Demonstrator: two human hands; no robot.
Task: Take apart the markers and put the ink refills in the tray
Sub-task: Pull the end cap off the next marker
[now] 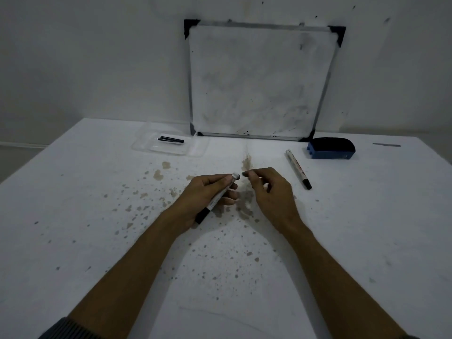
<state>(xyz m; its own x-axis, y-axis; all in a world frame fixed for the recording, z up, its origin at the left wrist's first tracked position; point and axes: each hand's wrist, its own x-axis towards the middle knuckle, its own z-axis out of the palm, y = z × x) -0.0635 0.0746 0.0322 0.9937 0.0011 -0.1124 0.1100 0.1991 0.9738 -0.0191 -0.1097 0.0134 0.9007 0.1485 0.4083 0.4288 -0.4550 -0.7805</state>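
White marker [218,195] is gripped in the left hand [208,192], open end up for extraction; right hand [266,189] pinches something tiny beside it.

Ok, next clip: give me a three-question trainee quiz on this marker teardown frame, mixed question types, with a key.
1. True or false: the clear tray already holds black ink refills.
2. Which hand grips the marker being worked on?
A. left hand
B. right hand
C. both hands
3. Fill in: the second marker lies on the table in front of the blue ______.

Key:
1. True; two dark refills lie side by side in it.
2. A; the right hand's fingertips are close to the marker's open end but apart from it.
3. Eraser; it sits beside the whiteboard that leans on the wall.
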